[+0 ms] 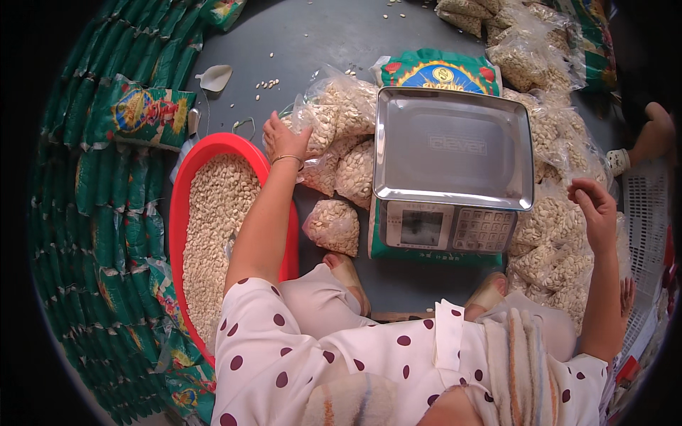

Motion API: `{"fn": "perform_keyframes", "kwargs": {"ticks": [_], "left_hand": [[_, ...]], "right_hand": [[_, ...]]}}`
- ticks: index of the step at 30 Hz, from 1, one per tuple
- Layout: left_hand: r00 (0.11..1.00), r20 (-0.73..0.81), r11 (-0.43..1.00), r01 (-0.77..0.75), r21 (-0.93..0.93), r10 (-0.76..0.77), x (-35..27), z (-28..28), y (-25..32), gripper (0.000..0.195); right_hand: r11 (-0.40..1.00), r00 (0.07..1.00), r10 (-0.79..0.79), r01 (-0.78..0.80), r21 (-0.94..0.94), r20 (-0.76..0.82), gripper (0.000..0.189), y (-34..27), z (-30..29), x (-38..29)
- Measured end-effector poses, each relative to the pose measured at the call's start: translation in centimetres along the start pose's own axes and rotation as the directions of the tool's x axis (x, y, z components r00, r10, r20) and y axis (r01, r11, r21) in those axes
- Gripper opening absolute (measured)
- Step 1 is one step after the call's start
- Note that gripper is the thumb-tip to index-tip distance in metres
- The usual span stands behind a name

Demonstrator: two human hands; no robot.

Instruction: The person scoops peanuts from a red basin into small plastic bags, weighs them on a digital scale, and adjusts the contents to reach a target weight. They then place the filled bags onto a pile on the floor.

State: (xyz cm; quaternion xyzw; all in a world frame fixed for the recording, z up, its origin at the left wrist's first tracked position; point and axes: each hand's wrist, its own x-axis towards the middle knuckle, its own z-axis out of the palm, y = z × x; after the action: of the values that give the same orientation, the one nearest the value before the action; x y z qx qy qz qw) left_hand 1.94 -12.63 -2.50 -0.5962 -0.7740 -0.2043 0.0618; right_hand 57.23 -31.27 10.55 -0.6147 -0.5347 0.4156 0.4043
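My left hand (286,139) rests with spread fingers on a clear plastic bag of pale seeds (318,125), at the left of a heap of such bags; whether it grips the bag I cannot tell. My right hand (592,205) hovers over more seed bags (551,218) on the right, fingers loosely curled, with nothing visible in them. Between the hands a digital scale with a bare metal tray (453,146) stands on a green printed sack (437,258). Below my left forearm lies a red plastic tub (181,213) full of loose seeds. One small seed bag (333,226) sits alone near my foot.
Rows of green packets (106,186) cover the left side. A white scoop (216,78) and scattered seeds (267,84) lie on the grey floor (319,32). At the right are a white plastic crate (647,213) and another person's foot (620,160).
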Motion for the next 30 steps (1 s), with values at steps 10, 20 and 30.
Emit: {"fn": "perform_keyframes", "kwargs": {"ticks": [10, 20, 30], "left_hand": [[0.958, 0.169, 0.95, 0.261, -0.169, -0.233, 3.9, 6.4, -4.5, 0.024], [1.0, -0.03, 0.666, -0.024, -0.745, 0.002, 4.4, -9.1, 2.7, 0.019], [0.945, 0.201, 0.247, 0.137, -0.959, 0.258, -4.7, -21.2, 13.0, 0.021]], "right_hand": [[0.99, 0.998, 0.069, -0.07, 0.127, 0.012, 0.015, -0.6, 5.1, 0.7], [0.983, 0.97, -0.046, 0.001, 0.183, 0.24, 0.016, -6.6, 9.9, 2.6], [0.842, 0.652, -0.52, 0.501, 0.202, 0.552, 0.053, -16.9, 21.2, 5.9]]}}
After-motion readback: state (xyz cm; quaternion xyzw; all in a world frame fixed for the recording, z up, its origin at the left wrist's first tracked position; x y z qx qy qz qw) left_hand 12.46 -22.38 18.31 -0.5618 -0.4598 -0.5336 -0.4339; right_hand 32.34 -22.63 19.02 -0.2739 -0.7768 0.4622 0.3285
